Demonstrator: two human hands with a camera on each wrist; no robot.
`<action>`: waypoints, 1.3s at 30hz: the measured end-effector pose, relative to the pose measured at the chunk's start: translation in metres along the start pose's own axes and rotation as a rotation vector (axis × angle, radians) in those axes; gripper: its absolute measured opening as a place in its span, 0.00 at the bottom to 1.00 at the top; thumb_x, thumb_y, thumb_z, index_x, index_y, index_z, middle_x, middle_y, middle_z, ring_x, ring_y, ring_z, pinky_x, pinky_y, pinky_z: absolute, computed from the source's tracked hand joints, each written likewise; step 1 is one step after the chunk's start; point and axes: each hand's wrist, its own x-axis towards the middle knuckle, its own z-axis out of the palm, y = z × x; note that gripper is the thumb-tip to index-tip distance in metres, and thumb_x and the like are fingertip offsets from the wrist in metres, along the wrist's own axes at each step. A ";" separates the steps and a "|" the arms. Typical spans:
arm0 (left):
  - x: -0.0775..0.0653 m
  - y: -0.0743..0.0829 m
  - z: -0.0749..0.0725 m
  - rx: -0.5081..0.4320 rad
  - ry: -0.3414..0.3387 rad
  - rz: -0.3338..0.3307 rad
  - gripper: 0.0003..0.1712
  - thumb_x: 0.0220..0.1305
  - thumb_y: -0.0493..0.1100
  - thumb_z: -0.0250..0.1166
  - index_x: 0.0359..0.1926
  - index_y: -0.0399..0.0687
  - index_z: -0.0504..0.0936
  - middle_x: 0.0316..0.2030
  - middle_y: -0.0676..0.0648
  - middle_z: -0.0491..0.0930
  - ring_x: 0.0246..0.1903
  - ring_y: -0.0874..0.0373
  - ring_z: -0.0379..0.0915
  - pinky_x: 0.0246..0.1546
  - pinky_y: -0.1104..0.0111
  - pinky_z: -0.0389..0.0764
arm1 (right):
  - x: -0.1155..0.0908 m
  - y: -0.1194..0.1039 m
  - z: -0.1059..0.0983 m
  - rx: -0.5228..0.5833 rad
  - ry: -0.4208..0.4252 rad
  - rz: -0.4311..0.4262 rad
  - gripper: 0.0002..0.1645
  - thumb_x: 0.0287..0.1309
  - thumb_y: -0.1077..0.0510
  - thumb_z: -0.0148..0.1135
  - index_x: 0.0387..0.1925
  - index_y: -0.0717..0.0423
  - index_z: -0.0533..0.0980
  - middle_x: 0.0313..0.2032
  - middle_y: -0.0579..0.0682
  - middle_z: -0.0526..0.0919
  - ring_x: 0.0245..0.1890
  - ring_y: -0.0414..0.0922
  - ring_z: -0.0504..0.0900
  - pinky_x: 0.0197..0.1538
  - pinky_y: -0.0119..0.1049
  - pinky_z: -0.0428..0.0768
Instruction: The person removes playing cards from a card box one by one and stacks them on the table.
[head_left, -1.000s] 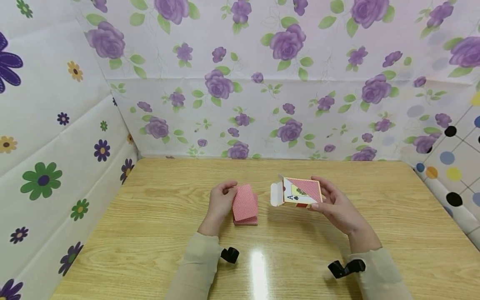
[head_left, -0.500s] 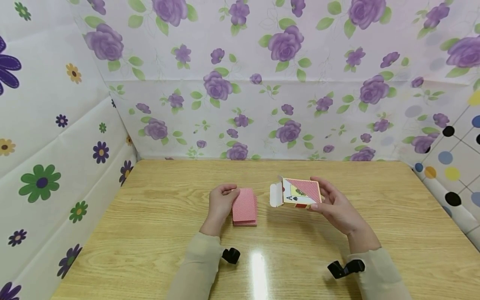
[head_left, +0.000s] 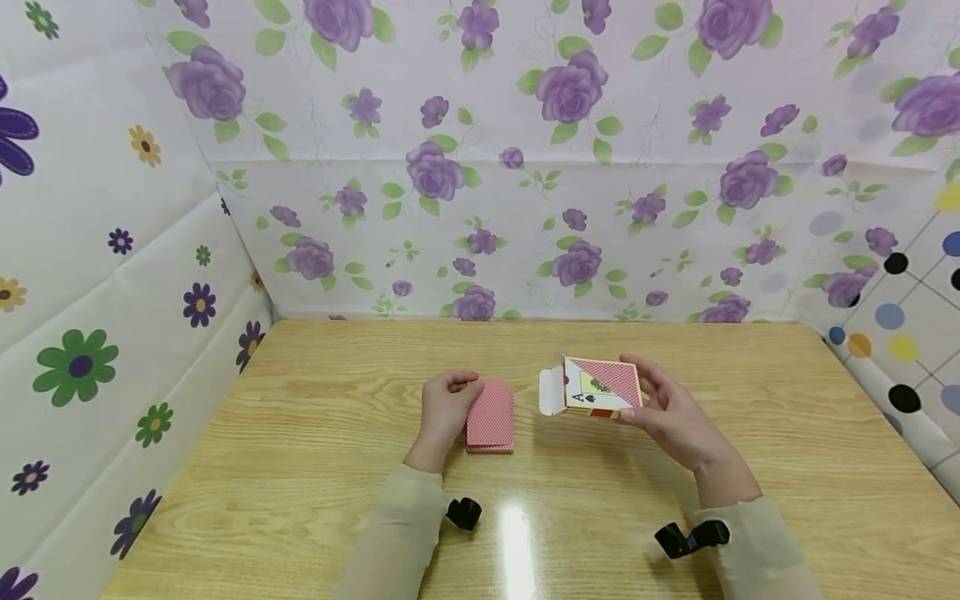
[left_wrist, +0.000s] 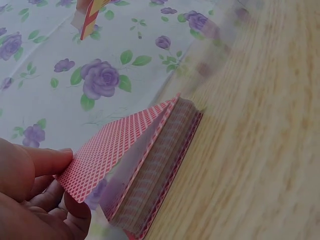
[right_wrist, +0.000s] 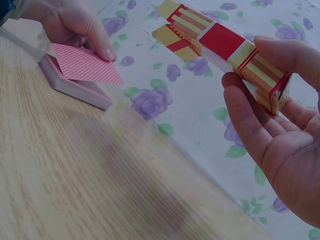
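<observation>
My left hand [head_left: 446, 408] pinches a red-patterned playing card [left_wrist: 111, 149] between thumb and fingers. That card slopes up from the deck of cards [left_wrist: 155, 165], its far edge right at the deck's top and its pinched side raised. The deck lies face down on the wooden table, its backs also red-patterned. To its right, my right hand [head_left: 666, 408] grips the card box [head_left: 602, 387] above the table, thumb on the near side and fingers behind. An ace of spades is printed on the box's upper face, and its white end flap [head_left: 552, 390] hangs out toward the deck.
The wooden table [head_left: 315, 367] meets a wall covering with purple roses [head_left: 435, 171] at the back. Another flowered sheet [head_left: 82, 275] stands along the left, and a dotted one [head_left: 903, 333] along the right. Each forearm wears a black wrist camera [head_left: 465, 513].
The pinched card has come down and straightened from a slanted position, so it lines up over the deck. My left hand shifted slightly right and nearer. The right hand and box stay almost still.
</observation>
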 end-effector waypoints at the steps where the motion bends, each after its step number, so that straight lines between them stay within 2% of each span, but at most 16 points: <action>1: 0.000 0.000 0.000 0.009 -0.001 0.006 0.11 0.60 0.38 0.65 0.43 0.37 0.84 0.36 0.43 0.81 0.34 0.59 0.76 0.33 0.72 0.78 | 0.000 0.000 0.000 0.002 -0.001 0.000 0.46 0.57 0.74 0.56 0.72 0.52 0.47 0.60 0.46 0.65 0.54 0.39 0.76 0.49 0.34 0.81; 7: 0.000 0.000 0.001 0.075 -0.002 0.041 0.10 0.61 0.39 0.65 0.42 0.40 0.85 0.38 0.44 0.81 0.38 0.56 0.74 0.36 0.70 0.77 | 0.000 0.001 0.001 0.003 -0.017 -0.009 0.46 0.58 0.74 0.54 0.72 0.52 0.47 0.61 0.46 0.65 0.54 0.40 0.76 0.49 0.35 0.81; 14: 0.002 -0.003 0.003 0.150 0.019 0.086 0.09 0.60 0.39 0.66 0.41 0.41 0.85 0.37 0.44 0.81 0.34 0.56 0.72 0.31 0.71 0.74 | 0.000 0.002 -0.001 -0.006 -0.031 -0.018 0.45 0.60 0.74 0.52 0.73 0.52 0.45 0.62 0.46 0.63 0.55 0.40 0.75 0.48 0.35 0.81; 20: 0.005 -0.007 0.005 0.195 0.010 0.111 0.09 0.60 0.39 0.65 0.41 0.40 0.85 0.38 0.44 0.81 0.34 0.56 0.72 0.30 0.72 0.74 | 0.000 0.004 -0.002 -0.002 -0.031 -0.022 0.44 0.60 0.75 0.52 0.72 0.52 0.47 0.62 0.47 0.64 0.54 0.40 0.76 0.48 0.34 0.81; 39: 0.008 -0.009 0.004 0.262 0.005 0.149 0.09 0.59 0.38 0.66 0.39 0.39 0.86 0.35 0.43 0.82 0.33 0.55 0.74 0.31 0.70 0.75 | 0.001 0.004 -0.003 -0.021 -0.046 -0.036 0.44 0.61 0.75 0.51 0.73 0.51 0.45 0.63 0.46 0.61 0.55 0.40 0.75 0.48 0.35 0.81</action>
